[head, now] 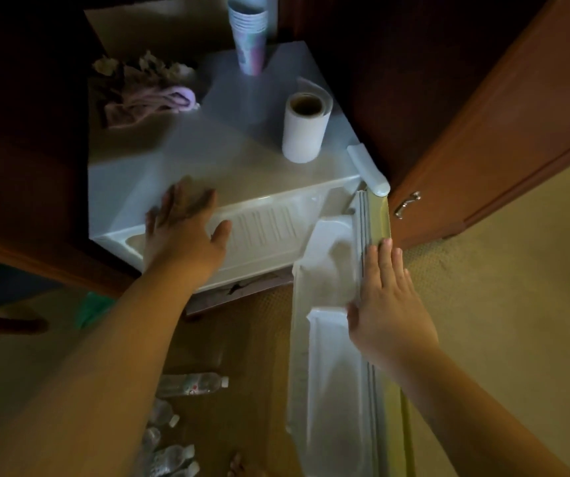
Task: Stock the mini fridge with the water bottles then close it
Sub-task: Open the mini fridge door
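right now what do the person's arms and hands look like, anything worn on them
Both arms are bare as far as the view shows: no sleeves, gloves, watch or bracelets. The left hand and right hand show no rings that can be made out. Fingernails on the right hand look short and unpainted; the left hand is blurred and dim.

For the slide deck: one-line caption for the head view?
Left hand on mini fridge, right hand on open door; water bottles on floor.

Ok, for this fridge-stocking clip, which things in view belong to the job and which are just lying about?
Belongs to the job:
- mini fridge, left hand resting on its top front edge
- fridge door, open, right hand flat on its edge
- water bottles lying on the carpet

Just lying about:
- stack of paper cups
- paper towel roll
- crumpled pink cloth
- wooden cabinet door
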The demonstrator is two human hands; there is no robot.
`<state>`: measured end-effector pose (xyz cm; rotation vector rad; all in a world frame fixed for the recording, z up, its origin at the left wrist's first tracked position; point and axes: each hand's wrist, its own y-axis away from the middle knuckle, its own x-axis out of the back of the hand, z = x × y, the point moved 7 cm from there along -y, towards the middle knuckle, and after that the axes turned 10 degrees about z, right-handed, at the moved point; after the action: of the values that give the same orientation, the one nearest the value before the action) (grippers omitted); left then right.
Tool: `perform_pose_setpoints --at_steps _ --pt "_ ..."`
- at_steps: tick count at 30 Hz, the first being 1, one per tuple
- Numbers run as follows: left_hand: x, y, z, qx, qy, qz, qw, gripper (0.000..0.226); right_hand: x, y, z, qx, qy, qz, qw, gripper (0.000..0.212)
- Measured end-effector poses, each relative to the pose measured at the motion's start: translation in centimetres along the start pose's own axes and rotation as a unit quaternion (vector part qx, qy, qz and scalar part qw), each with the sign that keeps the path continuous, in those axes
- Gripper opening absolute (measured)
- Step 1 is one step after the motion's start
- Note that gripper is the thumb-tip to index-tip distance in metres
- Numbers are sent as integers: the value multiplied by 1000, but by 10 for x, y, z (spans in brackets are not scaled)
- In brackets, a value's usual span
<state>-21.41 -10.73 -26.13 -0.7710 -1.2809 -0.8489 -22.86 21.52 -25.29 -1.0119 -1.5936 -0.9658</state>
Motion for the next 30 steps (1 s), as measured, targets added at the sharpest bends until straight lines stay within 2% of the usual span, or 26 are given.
perform_pose_setpoints --at_steps 4,9,16,30 --pt "0 -7 6 27 -11 -20 999 65 11 -6 15 -51 4 -23 998 98" --pt "8 -3 20 62 -14 -29 998 65 16 -19 36 -90 25 0 996 108" --pt "12 -2 25 58 -30 -39 997 70 24 -35 67 -63 84 8 994 109" --pt "10 -1 23 35 -55 -43 997 61 31 -55 95 -8 98 -9 995 118"
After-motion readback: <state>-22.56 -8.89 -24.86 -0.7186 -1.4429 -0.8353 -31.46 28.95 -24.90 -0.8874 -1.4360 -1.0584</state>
